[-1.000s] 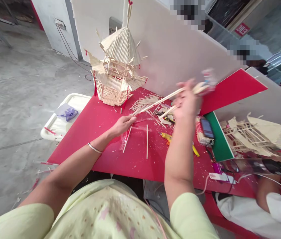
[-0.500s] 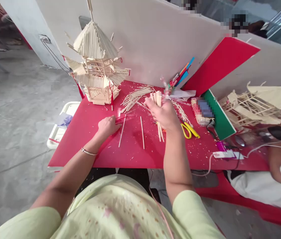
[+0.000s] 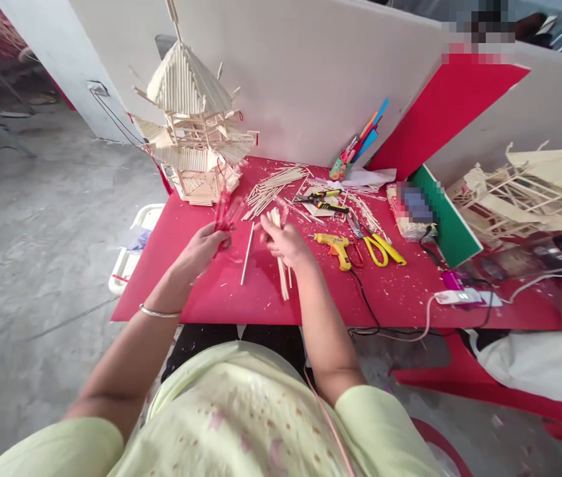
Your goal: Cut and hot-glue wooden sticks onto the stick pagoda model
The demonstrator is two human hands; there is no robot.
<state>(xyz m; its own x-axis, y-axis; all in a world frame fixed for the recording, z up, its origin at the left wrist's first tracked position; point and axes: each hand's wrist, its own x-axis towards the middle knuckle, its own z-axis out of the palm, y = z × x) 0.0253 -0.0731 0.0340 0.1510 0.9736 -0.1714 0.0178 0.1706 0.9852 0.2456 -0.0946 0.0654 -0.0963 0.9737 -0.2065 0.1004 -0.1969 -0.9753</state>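
My left hand (image 3: pixel 205 246) is closed on a crumpled piece of clear plastic with red on it (image 3: pixel 223 211), perhaps a bag, blurred by motion. To its right, my right hand (image 3: pixel 285 240) wraps round a bundle of thin wooden sticks (image 3: pixel 282 283), whose ends stick out above and below the fist. A single stick (image 3: pixel 248 254) lies on the red table (image 3: pixel 221 306) between the two hands. Another loose stick is mostly covered by my right hand. Beyond the hands spreads a pile of sticks (image 3: pixel 275 187).
A stick-built pagoda model (image 3: pixel 190 86) stands at the back left. Right of my hand lie a yellow glue gun (image 3: pixel 335 247), yellow-handled scissors (image 3: pixel 383 250) and black-yellow pliers (image 3: pixel 328 205). Behind stands a pen cup (image 3: pixel 339 168). A green board (image 3: pixel 445 222) borders a co-worker's place.
My right hand has moved left with the stick bundle, uncovering the glue gun and pliers. My left hand has raised the clear red plastic off the table. The view has shifted slightly.
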